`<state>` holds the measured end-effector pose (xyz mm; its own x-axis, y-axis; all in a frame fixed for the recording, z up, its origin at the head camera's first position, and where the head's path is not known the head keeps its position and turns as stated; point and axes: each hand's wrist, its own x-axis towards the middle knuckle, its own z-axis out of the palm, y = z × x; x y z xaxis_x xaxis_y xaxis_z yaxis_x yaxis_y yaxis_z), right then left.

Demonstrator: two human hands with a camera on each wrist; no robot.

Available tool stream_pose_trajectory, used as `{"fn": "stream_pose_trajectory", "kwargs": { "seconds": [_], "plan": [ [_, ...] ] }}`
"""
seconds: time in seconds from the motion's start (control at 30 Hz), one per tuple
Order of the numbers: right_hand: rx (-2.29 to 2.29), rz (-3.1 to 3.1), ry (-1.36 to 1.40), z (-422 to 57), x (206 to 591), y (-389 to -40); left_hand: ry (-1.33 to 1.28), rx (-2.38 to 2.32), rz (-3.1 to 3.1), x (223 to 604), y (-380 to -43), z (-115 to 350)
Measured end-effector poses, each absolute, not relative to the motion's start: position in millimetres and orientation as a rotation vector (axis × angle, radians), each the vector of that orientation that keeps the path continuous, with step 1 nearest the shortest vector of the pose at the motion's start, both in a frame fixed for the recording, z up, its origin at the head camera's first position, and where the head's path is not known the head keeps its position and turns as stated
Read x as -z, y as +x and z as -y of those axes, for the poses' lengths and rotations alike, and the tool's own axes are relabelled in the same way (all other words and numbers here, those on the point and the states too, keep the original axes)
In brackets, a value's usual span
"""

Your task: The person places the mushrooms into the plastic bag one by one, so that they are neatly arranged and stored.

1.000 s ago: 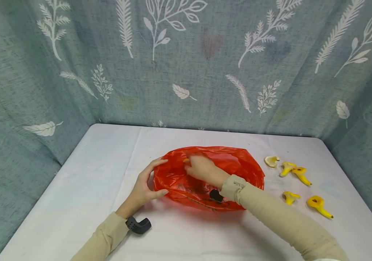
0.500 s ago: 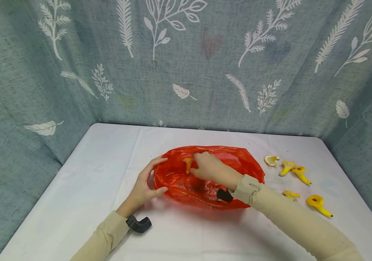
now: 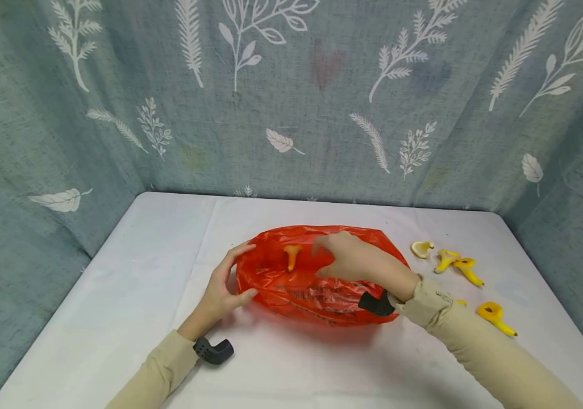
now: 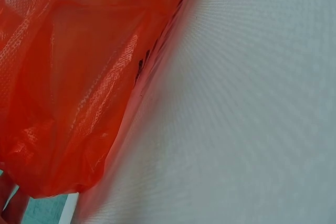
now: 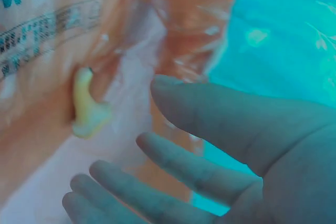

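Observation:
A red plastic bag lies with its mouth spread wide at the middle of the table. One yellow chanterelle mushroom is inside it, toward the left; the right wrist view shows this mushroom too. My left hand holds the bag's left end, thumb at the near rim and fingers curled at the far one. In the left wrist view, only bits of its fingers show beside the bag. Over the mouth, right of the mushroom, my right hand has spread fingers with nothing in them.
Several more chanterelles lie on the white table right of the bag: a pale one, a pair close together, and a front one. My right sleeve mostly hides another. A patterned grey-green curtain surrounds the table.
My right hand has come away from the chanterelle inside the bag, moving right with its fingers spreading. The mushroom stays there. My left hand has kept its place on the bag.

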<state>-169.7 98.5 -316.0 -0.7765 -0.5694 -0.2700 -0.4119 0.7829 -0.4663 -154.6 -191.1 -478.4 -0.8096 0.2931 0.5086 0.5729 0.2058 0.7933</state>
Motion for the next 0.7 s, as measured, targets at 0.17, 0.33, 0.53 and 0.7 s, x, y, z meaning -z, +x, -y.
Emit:
{"fn": "stream_pose_trajectory", "kwargs": {
  "seconds": [0.17, 0.33, 0.53, 0.7],
  "plan": [
    [0.662, -2.559, -0.865, -122.8, 301.8, -166.7, -0.812, 1.647, 2.238, 469.3, -150.0, 188.2],
    [0.784, -2.524, -0.911, -148.9, 295.1, -169.1, -0.805, 1.646, 2.247, 445.7, -138.1, 182.1],
    [0.86, -2.545, -0.855, -176.5, 287.5, -173.8, -0.796, 1.629, 2.26, 439.1, -134.0, 180.0],
    [0.839, -2.685, -0.777, -196.9, 282.0, -178.9, -0.807, 1.648, 2.249, 439.9, -135.0, 180.4]
  ]
}}
